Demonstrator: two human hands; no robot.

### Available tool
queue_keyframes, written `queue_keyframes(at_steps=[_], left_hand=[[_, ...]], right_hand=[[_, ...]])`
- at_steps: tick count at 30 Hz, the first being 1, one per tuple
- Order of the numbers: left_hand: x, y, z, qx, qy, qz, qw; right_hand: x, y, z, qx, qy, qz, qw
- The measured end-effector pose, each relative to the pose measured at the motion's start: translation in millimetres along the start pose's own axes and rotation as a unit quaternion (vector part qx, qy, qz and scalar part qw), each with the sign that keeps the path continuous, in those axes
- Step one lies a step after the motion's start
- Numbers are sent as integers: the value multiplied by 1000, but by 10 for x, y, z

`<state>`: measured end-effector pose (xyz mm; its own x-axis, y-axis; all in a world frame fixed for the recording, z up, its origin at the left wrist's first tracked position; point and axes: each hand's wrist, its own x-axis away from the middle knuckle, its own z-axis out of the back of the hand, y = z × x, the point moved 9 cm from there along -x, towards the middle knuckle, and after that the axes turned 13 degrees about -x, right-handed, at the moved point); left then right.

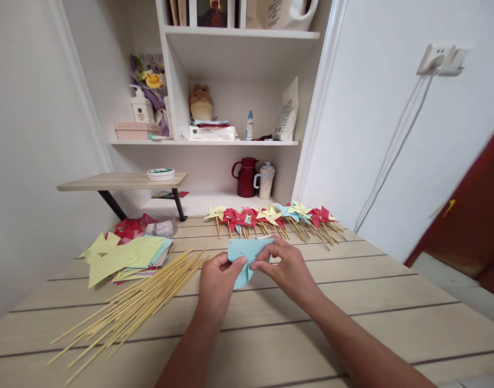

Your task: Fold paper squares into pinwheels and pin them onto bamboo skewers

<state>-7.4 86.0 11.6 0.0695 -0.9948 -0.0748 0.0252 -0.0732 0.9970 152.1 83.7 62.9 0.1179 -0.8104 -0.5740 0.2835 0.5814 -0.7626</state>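
Light blue paper (247, 257) between both hands. Pinwheels (273, 216) in red, pale yellow and light blue, on tan sticks. Loose skewers (137, 307) pale yellow-tan. Paper stack (123, 254) yellow-green on top, pink and blue edges below; red scraps (129, 226) behind. Table (352, 302) light wood with dark grooves. Jug (245, 177) dark red. Cup (266, 182) cream, speckled.

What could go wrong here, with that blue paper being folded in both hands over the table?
The light blue paper sheet is pinched by the fingertips of the left hand and right hand; a tug might tear or crease it. The loose pile of thin wooden skewers lies beside the left forearm, so an elbow nudge could scatter them. The finished paper pinwheels sit close behind.
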Motion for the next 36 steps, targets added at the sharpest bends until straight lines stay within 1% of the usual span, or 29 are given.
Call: queue_keyframes(at_steps=[6,10,12,14,17,20,23,25,27,29,30,31,33,36], left_hand=[[10,62,-13,-43,-7,-27,999],[11,83,-31,-66,-7,-50,997],[9,106,-48,-79,-5,-71,994],[10,142,-55,-101,3,-99,990],[24,214,-18,-148,37,-141,978],[60,317,62,-189,84,-187,960],[118,428,117,-238,122,-246,932],[169,494,123,-286,147,-290,902],[227,555,87,-329,159,-339,867],[276,598,17,-359,151,-385,836],[290,608,-20,-370,141,-401,826],[296,611,-49,-377,132,-411,819],[293,609,-74,-384,123,-416,815],[282,602,-72,-377,119,-407,823]], right_hand=[[-6,16,10,13,5,-9,1000],[-6,-10,12,18,9,4,1000],[-5,-18,11,14,11,10,1000],[-4,-19,15,12,15,15,1000],[-6,-33,28,12,18,28,999],[0,-145,84,12,32,82,996],[30,-306,163,40,55,144,987],[41,-364,177,67,55,156,984],[41,-376,148,88,37,156,983],[34,-356,92,102,8,156,982],[29,-337,64,106,-5,156,982],[24,-316,39,107,-17,156,982],[12,-276,9,102,-33,154,982],[2,-258,-3,73,-42,151,985]])
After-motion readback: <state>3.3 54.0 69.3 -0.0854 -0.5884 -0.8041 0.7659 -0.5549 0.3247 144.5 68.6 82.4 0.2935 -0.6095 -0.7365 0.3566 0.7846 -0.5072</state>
